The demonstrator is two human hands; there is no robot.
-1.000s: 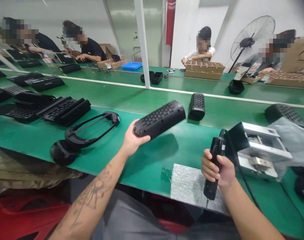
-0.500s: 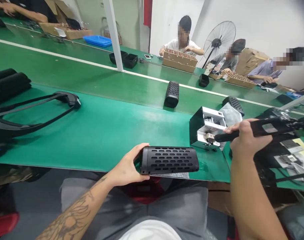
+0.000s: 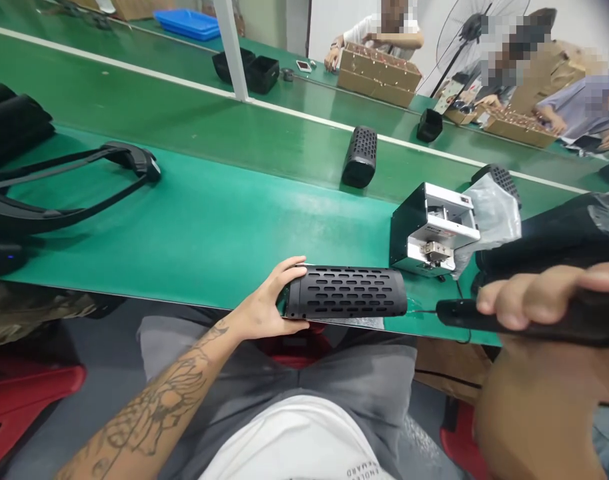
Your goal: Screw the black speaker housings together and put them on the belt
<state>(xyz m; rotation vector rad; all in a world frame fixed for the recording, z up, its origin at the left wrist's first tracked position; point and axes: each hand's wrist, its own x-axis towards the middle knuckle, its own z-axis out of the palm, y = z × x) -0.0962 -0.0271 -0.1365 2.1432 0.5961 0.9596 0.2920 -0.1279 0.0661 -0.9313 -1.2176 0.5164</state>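
Observation:
A black perforated speaker housing [image 3: 351, 291] lies on its side at the front edge of the green bench. Round its left end my left hand [image 3: 274, 300] is closed, thumb below and fingers above. My right hand [image 3: 544, 303] grips a black electric screwdriver [image 3: 459, 313], held level with its thin bit pointing left at the housing's right end. Whether the bit touches the housing I cannot tell. Behind them stands a white and black screw feeder [image 3: 434, 230] with a small metal outlet on its front.
Another perforated housing [image 3: 360, 157] stands on the conveyor, and a plastic bag [image 3: 491, 213] lies beside the feeder. A black headset strap [image 3: 129, 160] is at the left. A white post [image 3: 231, 53] rises beyond. Across the line, people work at cardboard boxes [image 3: 379, 73].
My right hand has brought the screwdriver from the feeder's outlet down towards the housing's right end. My left hand keeps its hold on the housing. The view has tilted downward.

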